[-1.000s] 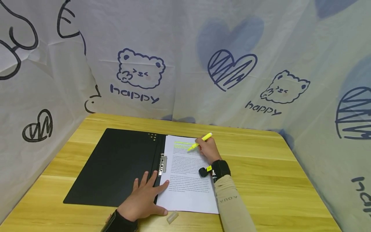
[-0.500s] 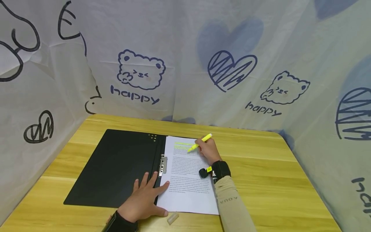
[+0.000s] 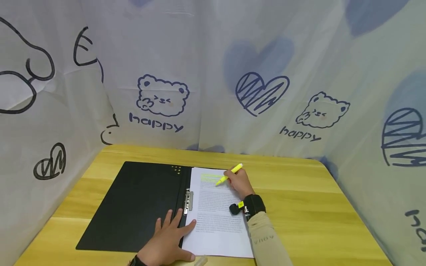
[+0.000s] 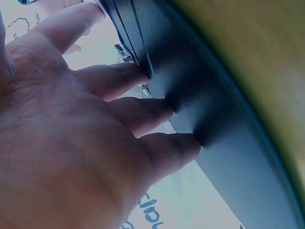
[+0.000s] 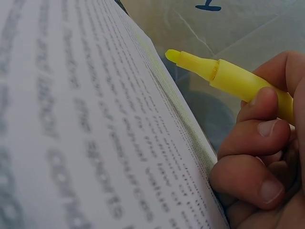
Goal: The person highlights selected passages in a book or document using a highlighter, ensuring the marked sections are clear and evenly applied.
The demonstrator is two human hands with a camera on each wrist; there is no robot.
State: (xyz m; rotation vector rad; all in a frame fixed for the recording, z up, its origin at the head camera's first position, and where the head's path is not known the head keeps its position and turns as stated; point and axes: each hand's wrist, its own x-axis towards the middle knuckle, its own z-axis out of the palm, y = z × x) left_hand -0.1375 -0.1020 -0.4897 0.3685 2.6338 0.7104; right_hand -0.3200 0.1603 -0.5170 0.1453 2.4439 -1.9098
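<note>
My right hand [image 3: 239, 182] pinches a yellow highlighter [image 5: 238, 82] over the upper part of a printed sheet [image 3: 217, 236]. In the right wrist view its tip stands a little off the paper, and the other fingers curl below the barrel. Yellow lines mark the top rows of text. My left hand [image 3: 166, 238] lies spread with straight fingers across the black clip folder [image 3: 133, 207] and the sheet's lower left edge. In the left wrist view its fingertips [image 4: 190, 140] press on the folder. A metal clip [image 3: 188, 201] sits at the folder's spine beside the sheet.
A pale translucent cap [image 3: 201, 261] lies on the wooden table [image 3: 299, 214] near the left thumb, cut off by the frame's lower edge. White cloth [image 3: 213, 111] with blue drawings closes off the back and both sides.
The head view has tilted up, so everything appears lower in the frame and the cap is now partly cut off. Both hands keep their places on the folder and over the sheet.
</note>
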